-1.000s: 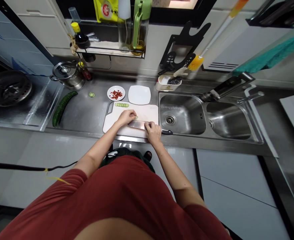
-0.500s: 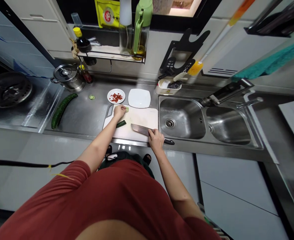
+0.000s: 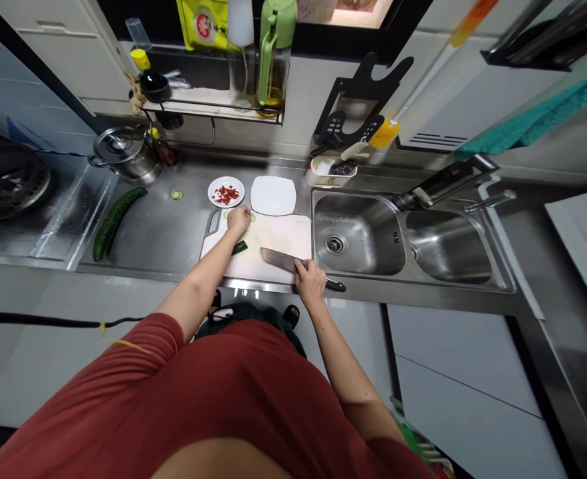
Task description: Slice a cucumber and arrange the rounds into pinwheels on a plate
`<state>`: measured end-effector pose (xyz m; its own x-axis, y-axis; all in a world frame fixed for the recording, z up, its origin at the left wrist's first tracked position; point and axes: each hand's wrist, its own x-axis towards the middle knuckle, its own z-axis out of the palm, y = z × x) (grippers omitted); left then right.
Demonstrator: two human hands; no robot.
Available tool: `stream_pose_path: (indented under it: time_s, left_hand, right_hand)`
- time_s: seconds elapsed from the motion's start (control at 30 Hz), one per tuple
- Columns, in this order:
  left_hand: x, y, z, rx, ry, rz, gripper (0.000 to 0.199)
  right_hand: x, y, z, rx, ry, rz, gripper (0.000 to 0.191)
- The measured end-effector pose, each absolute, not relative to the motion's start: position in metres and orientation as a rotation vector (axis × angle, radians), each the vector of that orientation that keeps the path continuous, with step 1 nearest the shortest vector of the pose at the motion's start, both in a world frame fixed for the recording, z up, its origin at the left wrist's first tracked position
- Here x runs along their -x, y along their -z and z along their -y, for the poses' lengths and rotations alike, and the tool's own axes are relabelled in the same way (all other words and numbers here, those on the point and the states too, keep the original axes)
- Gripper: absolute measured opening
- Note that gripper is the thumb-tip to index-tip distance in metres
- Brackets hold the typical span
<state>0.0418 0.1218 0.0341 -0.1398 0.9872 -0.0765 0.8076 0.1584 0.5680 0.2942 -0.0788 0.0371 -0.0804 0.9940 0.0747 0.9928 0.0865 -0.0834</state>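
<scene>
My right hand grips a kitchen knife, its wide blade low over the right part of the white cutting board and pointing left. My left hand is at the board's far edge, fingertips pinched together; whatever they hold is too small to make out. Thin cucumber slices lie right beside those fingertips, with another pale green slice to the hand's left. A dark green cucumber piece rests on the board, partly covered by my left forearm.
Behind the board stand a plate of chopped red bits and a white square plate. A whole cucumber, cucumber ends and a lidded pot are at left. The double sink borders the board's right.
The view has shifted slightly. My left hand has moved a little to the right along the board's far edge, and a slice now shows to its left. The knife stays about where it was.
</scene>
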Motion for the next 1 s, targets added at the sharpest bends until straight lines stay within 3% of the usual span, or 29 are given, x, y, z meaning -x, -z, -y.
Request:
stream_pose_path:
  time_s: [0.63, 1.0]
  left_hand:
    - [-0.040, -0.031, -0.121, -1.863, -0.437, -2.044, 0.021]
    - [0.004, -0.035, -0.092, -1.287, -1.062, -2.045, 0.029]
  right_hand:
    - [-0.291, -0.039, 0.073, 2.033, -0.036, 2.196, 0.037]
    - [-0.289, -0.041, 0.066, 1.934, -0.233, 1.990, 0.037]
